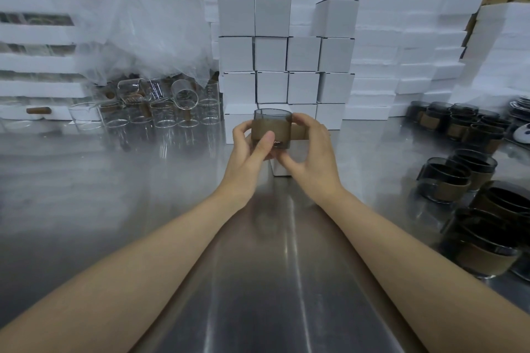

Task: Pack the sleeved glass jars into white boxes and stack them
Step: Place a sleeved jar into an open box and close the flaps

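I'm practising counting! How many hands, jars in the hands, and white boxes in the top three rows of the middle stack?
Hands: 2, the left hand and the right hand
Jar, held by both hands: 1
Boxes, top three rows (3, 4, 4): 11
Total: 14
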Motion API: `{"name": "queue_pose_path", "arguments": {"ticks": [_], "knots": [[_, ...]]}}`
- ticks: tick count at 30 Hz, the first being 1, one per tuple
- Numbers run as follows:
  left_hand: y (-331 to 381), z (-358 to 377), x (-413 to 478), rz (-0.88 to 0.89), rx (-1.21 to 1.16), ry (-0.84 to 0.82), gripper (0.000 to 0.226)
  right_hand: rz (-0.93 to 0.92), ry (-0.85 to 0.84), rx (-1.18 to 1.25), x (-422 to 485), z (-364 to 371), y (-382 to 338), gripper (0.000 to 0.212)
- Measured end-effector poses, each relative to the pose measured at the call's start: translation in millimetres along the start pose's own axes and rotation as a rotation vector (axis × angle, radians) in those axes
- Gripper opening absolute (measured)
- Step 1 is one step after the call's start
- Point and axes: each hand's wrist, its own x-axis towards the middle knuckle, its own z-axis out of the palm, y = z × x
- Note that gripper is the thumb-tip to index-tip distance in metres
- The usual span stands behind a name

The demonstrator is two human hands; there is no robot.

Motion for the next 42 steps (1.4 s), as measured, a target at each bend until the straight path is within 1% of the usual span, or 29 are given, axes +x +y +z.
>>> {"name": "queue_pose_path", "arguments": {"ticks": [4, 8, 10, 13, 15, 18, 22, 24, 27, 32, 36, 40, 42], "knots": [[0.6, 0.0, -0.8, 0.005, 0.040, -0.031, 0.039, -0.022, 0.005, -0.015, 0.2, 0.3, 1.0, 0.069], [1.3, 0.7, -1.3, 0.090, 0.126, 0.014, 0.027, -0.127, 0.024, -0.041, 1.4, -3.0, -0.5, 0.071], [2.9, 0.7, -0.8, 0.088, 0.133, 0.021, 0.027, -0.172, 0.018, -0.065, 1.2, -3.0, -2.6, 0.070], [3.3, 1.4, 0.2, 0.029, 0.131, 0.004, 0.035, -0.225, -0.001, -0.089, -0.4, 0.0, -3.8, 0.066], [2.6, 1.9, 0.2, 0.021, 0.165, 0.005, 0.043, -0.228, -0.005, -0.088, -0.3, 1.2, -3.1, 0.067], [1.4, 0.7, 0.7, 0.028, 0.192, 0.010, 0.040, -0.170, -0.011, -0.078, 0.1, 1.0, -1.8, 0.072], [1.4, 1.0, 0.7, 0.027, 0.119, 0.021, 0.048, -0.051, -0.078, -0.022, -0.3, 0.0, -0.4, 0.077], [2.2, 3.0, -0.4, 0.043, 0.059, 0.030, 0.043, -0.033, -0.075, 0.012, -0.3, -0.8, 0.2, 0.076], [2.9, 3.2, 0.2, 0.017, 0.009, 0.076, 0.043, -0.068, -0.053, 0.033, -0.8, -0.3, -0.6, 0.072], [0.7, 1.1, 2.0, 0.028, 0.086, 0.058, 0.041, -0.121, -0.033, 0.065, 0.1, 0.1, 1.0, 0.071], [0.8, 0.8, 1.5, 0.072, 0.122, 0.077, 0.034, -0.192, 0.015, -0.005, 1.2, -0.1, -0.4, 0.070], [1.9, 1.3, 0.0, 0.046, 0.132, 0.016, 0.035, -0.246, 0.027, -0.062, 0.4, -0.2, -1.8, 0.065], [2.2, 1.6, 0.4, 0.034, 0.133, 0.013, 0.032, -0.246, 0.019, -0.072, 0.5, 0.1, -2.2, 0.065]]}}
